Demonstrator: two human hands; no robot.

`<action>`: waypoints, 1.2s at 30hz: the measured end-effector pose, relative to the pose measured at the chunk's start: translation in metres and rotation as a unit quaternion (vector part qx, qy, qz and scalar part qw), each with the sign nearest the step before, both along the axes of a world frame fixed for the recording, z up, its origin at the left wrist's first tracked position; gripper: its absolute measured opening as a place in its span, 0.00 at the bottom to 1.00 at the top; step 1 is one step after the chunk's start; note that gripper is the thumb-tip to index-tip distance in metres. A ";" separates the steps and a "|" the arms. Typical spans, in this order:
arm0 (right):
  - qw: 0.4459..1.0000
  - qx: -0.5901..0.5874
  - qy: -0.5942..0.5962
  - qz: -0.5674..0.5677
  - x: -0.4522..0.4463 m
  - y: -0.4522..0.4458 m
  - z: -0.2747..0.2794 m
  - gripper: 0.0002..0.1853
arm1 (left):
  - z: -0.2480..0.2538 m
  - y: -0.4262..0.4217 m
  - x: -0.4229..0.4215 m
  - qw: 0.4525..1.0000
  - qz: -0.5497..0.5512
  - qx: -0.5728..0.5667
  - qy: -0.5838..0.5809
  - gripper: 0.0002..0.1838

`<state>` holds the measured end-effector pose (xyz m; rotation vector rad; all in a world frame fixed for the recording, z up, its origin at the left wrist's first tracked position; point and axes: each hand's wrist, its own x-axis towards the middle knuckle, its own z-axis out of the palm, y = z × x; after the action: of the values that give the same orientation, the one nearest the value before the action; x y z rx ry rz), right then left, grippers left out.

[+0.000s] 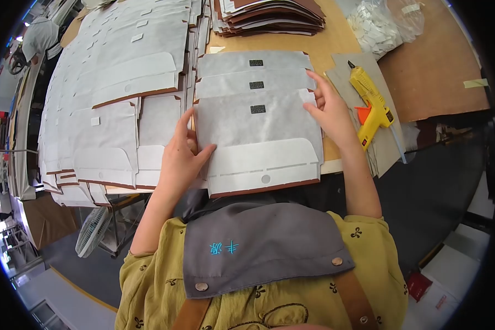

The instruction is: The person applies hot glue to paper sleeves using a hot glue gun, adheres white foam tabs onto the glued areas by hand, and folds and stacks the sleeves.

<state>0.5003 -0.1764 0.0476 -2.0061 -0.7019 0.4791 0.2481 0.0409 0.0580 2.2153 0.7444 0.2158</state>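
Note:
Three overlapping grey-white lining panels (258,125) lie staggered in front of me, each showing a dark hook-and-loop patch (257,109). The nearest has a white pocket flap with a round mark and a brown lower edge. At its left side my left hand (184,157) grips the edge, thumb on the upper face and fingers along the side. My right hand (334,113) is at the right edges, thumb on the nearest panel and fingers at the panels behind. A yellow glue gun (371,104) with an orange trigger lies right of my right hand.
Overlapping rows of similar panels (107,124) with white patches cover the table's left side. A stack of brown and white pieces (269,19) stands at the back. Clear bags of white patches (375,27) sit back right. A fan (93,231) stands below left; another person (40,37) is far left.

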 end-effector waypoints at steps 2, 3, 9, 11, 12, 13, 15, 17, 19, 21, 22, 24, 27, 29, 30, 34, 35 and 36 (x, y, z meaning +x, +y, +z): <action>0.974 -0.098 -0.202 -0.016 -0.005 0.002 0.014 0.35 | -0.003 0.011 0.003 0.995 -0.005 0.088 -0.048 0.43; 0.974 -0.100 -0.201 -0.015 0.000 0.005 0.012 0.35 | -0.005 0.017 0.007 0.980 -0.010 0.174 -0.095 0.42; 0.953 -0.073 -0.294 0.023 0.054 0.045 -0.002 0.25 | -0.003 0.062 0.078 0.970 -0.112 0.215 -0.028 0.24; 0.949 -0.154 -0.269 0.056 0.060 0.053 -0.002 0.23 | 0.001 0.071 0.095 0.969 -0.116 0.217 0.019 0.22; 0.949 -0.154 -0.270 0.055 0.061 0.055 0.004 0.23 | 0.001 0.074 0.101 0.967 -0.116 0.212 0.074 0.21; 0.964 -0.176 -0.194 0.051 0.063 0.056 0.012 0.22 | 0.002 0.079 0.106 0.967 -0.117 0.212 0.074 0.21; 0.972 -0.198 -0.114 0.046 0.066 0.058 0.015 0.21 | 0.005 0.088 0.112 0.966 -0.155 0.171 0.119 0.20; 0.957 -0.254 -0.128 0.047 0.076 0.058 0.009 0.23 | 0.007 0.091 0.114 0.967 -0.161 0.155 0.126 0.20; 0.954 -0.273 -0.114 0.047 0.079 0.055 0.011 0.22 | 0.007 0.092 0.115 0.967 -0.167 0.140 0.131 0.19; 0.950 -0.293 -0.099 0.047 0.079 0.049 0.009 0.22 | 0.006 0.092 0.113 0.992 -0.092 0.041 0.080 0.18; 0.962 -0.253 -0.095 0.038 0.080 0.046 0.003 0.21 | 0.001 0.093 0.114 0.992 -0.093 0.040 0.082 0.18; 0.972 -0.214 -0.091 0.030 0.077 0.041 0.000 0.21 | -0.006 0.096 0.115 0.994 -0.093 0.060 0.018 0.17; 0.973 -0.214 -0.080 0.016 0.074 0.039 0.004 0.21 | -0.005 0.087 0.118 0.996 -0.062 0.071 -0.009 0.18; 0.973 -0.213 -0.091 0.015 0.074 0.037 0.004 0.20 | -0.006 0.084 0.118 0.995 -0.056 0.080 -0.006 0.18; 0.973 -0.213 -0.091 0.012 0.074 0.037 0.003 0.20 | -0.006 0.082 0.118 0.995 -0.048 0.089 -0.003 0.19; 0.971 -0.195 -0.135 0.025 0.079 0.037 -0.007 0.18 | -0.004 0.080 0.116 0.994 -0.066 0.086 -0.003 0.18; 0.969 -0.200 -0.141 0.039 0.079 0.037 -0.007 0.18 | -0.009 0.084 0.115 0.993 -0.069 0.100 -0.001 0.19; 0.968 -0.205 -0.143 0.020 0.076 0.036 -0.004 0.18 | -0.012 0.086 0.116 0.991 -0.072 0.115 0.000 0.21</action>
<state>0.5765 -0.1406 0.0434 -2.4873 -0.8751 0.3826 0.3643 0.1268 0.0459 2.4762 0.5794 0.2385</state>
